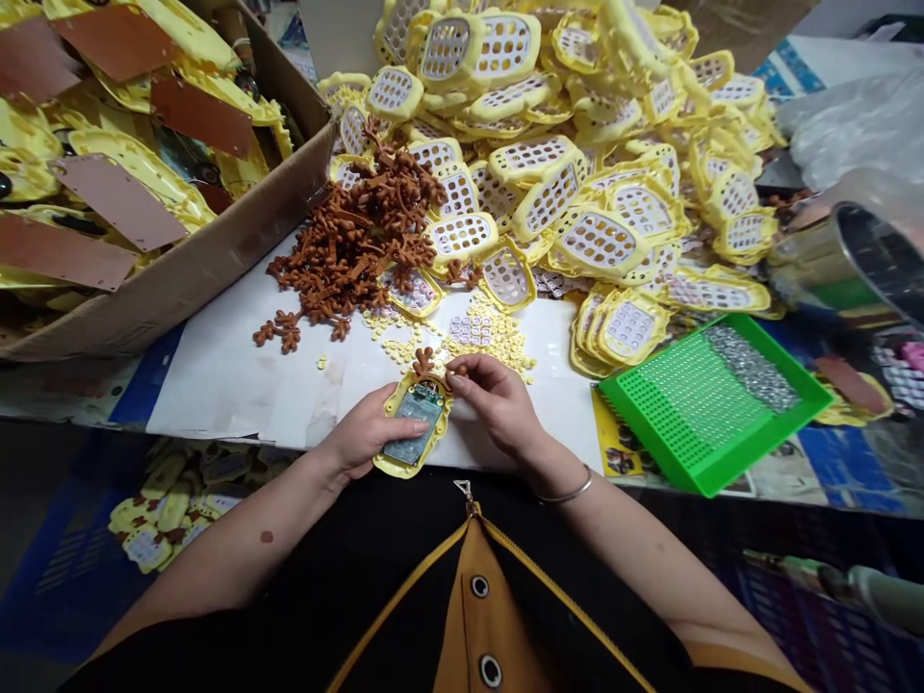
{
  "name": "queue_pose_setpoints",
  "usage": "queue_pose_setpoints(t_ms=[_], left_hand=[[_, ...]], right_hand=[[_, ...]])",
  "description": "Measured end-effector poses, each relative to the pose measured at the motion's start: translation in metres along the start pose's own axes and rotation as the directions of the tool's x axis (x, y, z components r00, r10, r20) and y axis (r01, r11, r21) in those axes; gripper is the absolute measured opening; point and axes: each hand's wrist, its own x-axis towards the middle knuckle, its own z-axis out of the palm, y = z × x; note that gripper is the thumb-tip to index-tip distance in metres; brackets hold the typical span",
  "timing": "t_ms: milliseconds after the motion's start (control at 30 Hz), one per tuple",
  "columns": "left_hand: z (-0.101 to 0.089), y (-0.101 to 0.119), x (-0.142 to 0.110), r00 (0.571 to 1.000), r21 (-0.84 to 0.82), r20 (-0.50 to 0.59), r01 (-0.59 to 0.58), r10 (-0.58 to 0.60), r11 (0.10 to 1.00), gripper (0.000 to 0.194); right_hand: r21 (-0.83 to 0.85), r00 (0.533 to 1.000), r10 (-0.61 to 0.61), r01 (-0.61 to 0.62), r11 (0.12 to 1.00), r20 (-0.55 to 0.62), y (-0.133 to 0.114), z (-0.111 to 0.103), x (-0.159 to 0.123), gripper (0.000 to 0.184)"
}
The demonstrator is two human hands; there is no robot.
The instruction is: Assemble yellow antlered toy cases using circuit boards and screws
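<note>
My left hand is closed around a yellow plastic toy casing, its thumb lying on the green-grey circuit board inside. From the casing's top edge sticks up a brown antler-shaped piece. My right hand is at the casing's upper right corner, thumb and forefinger pinched on a small brown antler part. Whether the two brown parts are joined is hard to see. Just beyond the hands lie small yellow button pieces and a heap of brown antler parts.
A large pile of yellow casings with white grid panels covers the table's back. At the right are a green perforated tray holding metal screws and a metal pot. A cardboard box of yellow shells stands left.
</note>
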Motion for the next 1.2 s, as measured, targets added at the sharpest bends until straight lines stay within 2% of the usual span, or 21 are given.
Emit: queue_pose_setpoints(t_ms=[67,133,233,333,500,567,633,667,733,800,833,933,967,1033,1100,1200], left_hand=[[0.0,0.0,0.001,0.999,-0.012,0.033,0.014,-0.014,1.0,0.049],[0.001,0.001,0.001,0.996,-0.029,0.087,0.031,-0.028,0.999,0.048],[0.005,0.002,0.001,0.99,-0.056,0.132,0.059,-0.051,0.997,0.046],[0.012,0.002,-0.001,0.997,-0.017,0.073,0.039,-0.037,0.999,0.045],[0.023,0.0,-0.005,0.996,0.108,-0.041,-0.076,0.081,0.991,0.043],[0.024,0.002,-0.005,0.996,0.115,-0.014,-0.085,0.087,0.99,0.043],[0.023,0.004,-0.004,0.997,0.097,0.057,-0.055,0.049,0.994,0.044],[0.022,0.005,-0.004,0.995,0.087,0.096,-0.035,0.026,0.996,0.044],[0.022,0.007,-0.002,0.99,0.077,0.14,-0.006,-0.005,0.997,0.045],[0.023,0.008,0.0,0.993,0.082,0.116,0.009,-0.018,0.997,0.046],[0.025,0.008,0.0,0.996,0.098,0.089,0.01,-0.019,0.995,0.046],[0.03,0.012,0.002,0.999,0.245,0.017,-0.048,0.045,0.968,0.044],[0.031,0.013,0.003,0.997,0.314,0.013,-0.081,0.081,0.946,0.043],[0.033,0.016,0.005,0.991,0.402,0.042,-0.134,0.128,0.906,0.041],[0.032,0.018,0.009,0.99,0.386,0.086,-0.136,0.112,0.912,0.041],[0.031,0.019,0.014,0.994,0.308,0.105,-0.073,0.043,0.948,0.042]], right_hand=[[-0.057,0.997,-0.074,0.074,0.996,-0.001,0.0,-0.003,-0.003,0.028],[-0.08,0.99,-0.133,0.137,0.987,0.05,0.0,-0.007,-0.005,0.027],[-0.053,0.982,-0.144,0.151,0.987,0.121,0.0,-0.011,-0.009,0.031],[-0.032,0.989,-0.108,0.112,0.993,0.099,-0.001,-0.013,-0.012,0.031],[0.038,0.998,0.015,-0.018,0.999,0.062,-0.004,-0.017,-0.017,0.031],[-0.02,0.997,-0.076,0.077,0.997,0.029,-0.004,-0.019,-0.019,0.029],[-0.142,0.97,-0.242,0.24,0.96,0.004,-0.004,-0.022,-0.019,0.028],[-0.177,0.959,-0.284,0.281,0.943,0.009,-0.005,-0.023,-0.019,0.028],[-0.142,0.973,-0.23,0.233,0.962,0.037,-0.006,-0.025,-0.018,0.029],[-0.067,0.991,-0.119,0.123,0.99,0.062,-0.008,-0.027,-0.018,0.029],[-0.075,0.992,-0.108,0.113,0.991,0.065,-0.009,-0.028,-0.018,0.028],[-0.204,0.982,-0.19,0.187,0.961,0.005,-0.011,-0.031,-0.02,0.023],[-0.19,0.985,-0.172,0.165,0.968,-0.023,-0.011,-0.032,-0.02,0.023],[-0.06,0.997,-0.051,0.048,0.997,-0.051,-0.01,-0.034,-0.02,0.028],[0.064,0.998,0.066,-0.065,0.996,-0.017,-0.013,-0.037,-0.018,0.033],[0.077,0.993,0.109,-0.113,0.991,0.052,-0.023,-0.041,-0.013,0.034]])
